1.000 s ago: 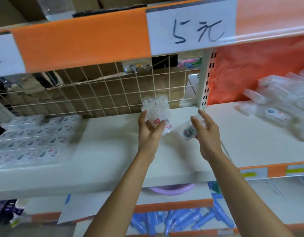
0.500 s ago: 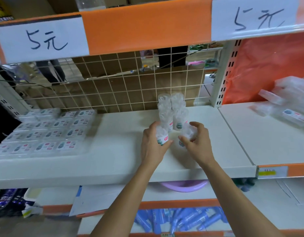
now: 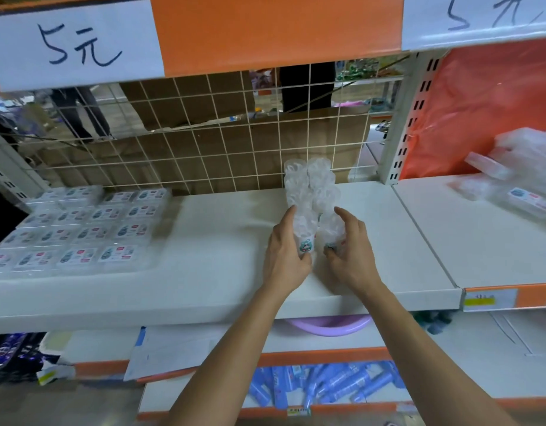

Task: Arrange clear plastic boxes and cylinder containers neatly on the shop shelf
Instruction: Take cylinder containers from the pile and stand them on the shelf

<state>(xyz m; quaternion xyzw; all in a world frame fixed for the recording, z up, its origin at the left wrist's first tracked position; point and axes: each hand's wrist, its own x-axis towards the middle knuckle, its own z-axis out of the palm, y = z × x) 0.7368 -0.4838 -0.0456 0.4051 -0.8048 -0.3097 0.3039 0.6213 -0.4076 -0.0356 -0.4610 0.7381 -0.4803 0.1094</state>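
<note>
Cylinders (image 3: 308, 186): two rows on shelf (image 3: 222, 272), just beyond both hands. Since a second ago, two more lowered to the row fronts. Left hand (image 3: 285, 259) grips one, right hand (image 3: 351, 256) the other. Judged: rows extended, release pending.

Clear plastic on white, under orange.
The cylinder containers (image 3: 299, 192) are clear with small teal-marked labels; the shelf (image 3: 219, 272) is white, the strip (image 3: 274, 29) overhead orange, the basin (image 3: 327, 325) lilac, the tubes (image 3: 342, 385) blue.
</note>
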